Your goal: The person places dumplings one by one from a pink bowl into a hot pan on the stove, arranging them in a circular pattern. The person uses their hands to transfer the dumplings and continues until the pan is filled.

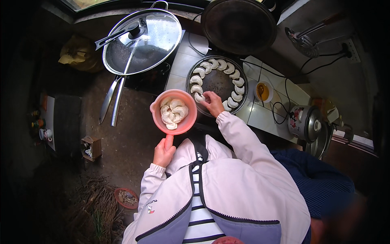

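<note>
My left hand (163,153) is closed round the handle of a pink plastic dipper (155,109). Several uncooked white dumplings (174,110) lie piled in its bowl. Just right of the dipper sits a round dark griddle (216,84), with crescent-shaped dumplings (222,64) set in a ring along its rim. At the ring's near left end my right hand (213,104) pinches a dumpling (199,97) that appears to rest on the griddle surface. My right fingertips partly cover that dumpling.
A large pan with a glass lid (162,38) stands at the far left. Behind the griddle leans its dark round lid (239,26). A bowl of yellow liquid (264,92), cords and a rice cooker (304,122) are on the right. Someone in dark clothing (313,179) is close by.
</note>
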Action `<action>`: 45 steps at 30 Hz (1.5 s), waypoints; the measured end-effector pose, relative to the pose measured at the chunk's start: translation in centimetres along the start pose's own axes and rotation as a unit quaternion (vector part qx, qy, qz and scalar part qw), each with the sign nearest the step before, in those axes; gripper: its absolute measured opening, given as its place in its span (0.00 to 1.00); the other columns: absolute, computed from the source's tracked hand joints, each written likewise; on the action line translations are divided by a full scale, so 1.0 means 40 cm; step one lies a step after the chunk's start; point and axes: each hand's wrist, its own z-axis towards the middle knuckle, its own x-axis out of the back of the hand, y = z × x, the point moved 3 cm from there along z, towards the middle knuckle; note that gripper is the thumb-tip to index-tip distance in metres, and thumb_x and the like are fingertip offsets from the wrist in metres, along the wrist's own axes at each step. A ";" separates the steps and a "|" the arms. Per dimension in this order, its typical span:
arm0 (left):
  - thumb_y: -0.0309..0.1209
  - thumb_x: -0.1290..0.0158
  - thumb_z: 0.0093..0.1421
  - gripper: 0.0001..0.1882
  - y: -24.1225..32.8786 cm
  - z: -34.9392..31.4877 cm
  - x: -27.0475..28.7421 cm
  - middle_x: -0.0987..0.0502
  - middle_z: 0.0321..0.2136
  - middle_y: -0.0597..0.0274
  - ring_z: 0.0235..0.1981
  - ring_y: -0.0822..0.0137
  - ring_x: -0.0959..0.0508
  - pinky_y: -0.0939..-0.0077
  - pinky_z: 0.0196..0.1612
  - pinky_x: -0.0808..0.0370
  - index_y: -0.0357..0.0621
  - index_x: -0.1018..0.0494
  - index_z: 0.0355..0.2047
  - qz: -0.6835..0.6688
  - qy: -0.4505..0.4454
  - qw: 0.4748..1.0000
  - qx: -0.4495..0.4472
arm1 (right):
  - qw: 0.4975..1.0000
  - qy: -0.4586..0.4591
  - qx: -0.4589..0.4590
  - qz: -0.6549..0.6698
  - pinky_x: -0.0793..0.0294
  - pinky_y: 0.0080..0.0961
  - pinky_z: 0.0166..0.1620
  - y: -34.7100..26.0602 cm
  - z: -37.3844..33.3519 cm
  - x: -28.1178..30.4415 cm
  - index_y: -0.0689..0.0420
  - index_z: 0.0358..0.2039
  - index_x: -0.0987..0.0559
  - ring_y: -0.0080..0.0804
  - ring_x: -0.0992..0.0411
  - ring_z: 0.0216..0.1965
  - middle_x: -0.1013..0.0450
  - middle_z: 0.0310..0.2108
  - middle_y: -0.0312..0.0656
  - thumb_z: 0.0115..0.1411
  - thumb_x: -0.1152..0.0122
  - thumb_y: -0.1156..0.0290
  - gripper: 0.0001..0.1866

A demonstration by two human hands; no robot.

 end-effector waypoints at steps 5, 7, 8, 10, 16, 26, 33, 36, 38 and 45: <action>0.29 0.41 0.56 0.10 0.000 0.000 -0.001 0.23 0.18 0.58 0.16 0.67 0.23 0.68 0.22 0.26 0.36 0.28 0.34 0.008 -0.004 1.000 0.004 | 0.994 -0.005 0.018 -0.107 0.22 0.35 0.44 0.001 0.002 -0.005 0.58 0.45 0.18 0.39 0.24 0.37 0.23 0.37 0.43 0.58 0.25 0.67 0.17; 0.26 0.41 0.57 0.08 -0.006 0.002 -0.004 0.26 0.17 0.63 0.14 0.71 0.26 0.72 0.18 0.31 0.37 0.28 0.35 0.001 -0.003 1.000 -0.007 | 0.980 0.030 0.074 -0.184 0.23 0.40 0.48 -0.010 -0.005 0.000 0.56 0.44 0.18 0.46 0.24 0.43 0.23 0.38 0.44 0.59 0.27 0.64 0.15; 0.25 0.42 0.58 0.07 -0.009 0.002 -0.006 0.27 0.17 0.65 0.13 0.73 0.28 0.74 0.16 0.33 0.38 0.27 0.35 -0.003 -0.002 1.000 -0.012 | 0.981 0.025 0.062 -0.184 0.24 0.41 0.49 -0.010 -0.005 -0.001 0.56 0.44 0.18 0.47 0.25 0.44 0.23 0.38 0.44 0.59 0.27 0.63 0.15; 0.25 0.42 0.58 0.07 -0.011 0.004 -0.005 0.27 0.17 0.65 0.13 0.73 0.28 0.74 0.16 0.33 0.38 0.28 0.35 -0.008 0.000 1.000 -0.010 | 0.982 0.014 0.037 -0.184 0.25 0.43 0.51 -0.008 -0.005 -0.005 0.55 0.44 0.18 0.48 0.26 0.47 0.22 0.39 0.44 0.60 0.28 0.62 0.15; 0.24 0.42 0.58 0.07 -0.013 0.007 -0.003 0.27 0.17 0.65 0.13 0.73 0.28 0.74 0.16 0.32 0.37 0.28 0.35 -0.011 -0.002 1.000 -0.013 | 0.980 0.002 0.032 -0.196 0.24 0.43 0.48 -0.008 -0.005 -0.012 0.56 0.42 0.18 0.47 0.25 0.44 0.22 0.37 0.44 0.60 0.29 0.61 0.14; 0.25 0.42 0.58 0.08 0.006 0.002 -0.004 0.27 0.17 0.65 0.13 0.73 0.28 0.74 0.16 0.32 0.36 0.28 0.36 0.000 -0.005 1.000 -0.011 | 0.977 -0.011 -0.021 -0.212 0.22 0.45 0.43 -0.032 -0.003 -0.009 0.53 0.38 0.19 0.46 0.23 0.40 0.22 0.32 0.42 0.59 0.28 0.59 0.14; 0.25 0.42 0.58 0.09 0.004 0.004 -0.007 0.27 0.18 0.66 0.13 0.73 0.28 0.74 0.16 0.32 0.36 0.28 0.37 -0.001 -0.007 1.000 -0.011 | 0.980 -0.003 -0.038 -0.193 0.22 0.45 0.43 -0.032 -0.001 0.005 0.54 0.39 0.19 0.46 0.22 0.40 0.21 0.32 0.43 0.60 0.29 0.59 0.14; 0.25 0.42 0.58 0.09 -0.008 0.010 -0.011 0.27 0.19 0.66 0.14 0.74 0.28 0.74 0.17 0.32 0.37 0.28 0.38 0.004 -0.005 1.000 -0.027 | 0.987 0.050 -0.038 -0.146 0.22 0.43 0.44 -0.019 -0.004 0.029 0.55 0.41 0.17 0.46 0.21 0.40 0.20 0.34 0.44 0.61 0.32 0.61 0.13; 0.25 0.42 0.58 0.09 -0.021 0.020 -0.015 0.27 0.19 0.66 0.14 0.74 0.28 0.74 0.17 0.31 0.37 0.28 0.38 0.014 0.000 0.999 -0.044 | 0.988 0.094 -0.015 -0.118 0.21 0.42 0.43 -0.030 -0.006 0.057 0.57 0.40 0.16 0.45 0.19 0.37 0.19 0.35 0.46 0.62 0.32 0.63 0.11; 0.32 0.42 0.55 0.14 0.013 0.020 -0.019 0.20 0.26 0.41 0.28 0.45 0.17 0.55 0.33 0.22 0.34 0.26 0.38 0.070 -0.002 0.996 -0.047 | 0.995 -0.039 0.085 0.020 0.20 0.31 0.39 -0.303 -0.078 0.075 0.61 0.41 0.16 0.41 0.19 0.34 0.20 0.36 0.48 0.63 0.35 0.74 0.08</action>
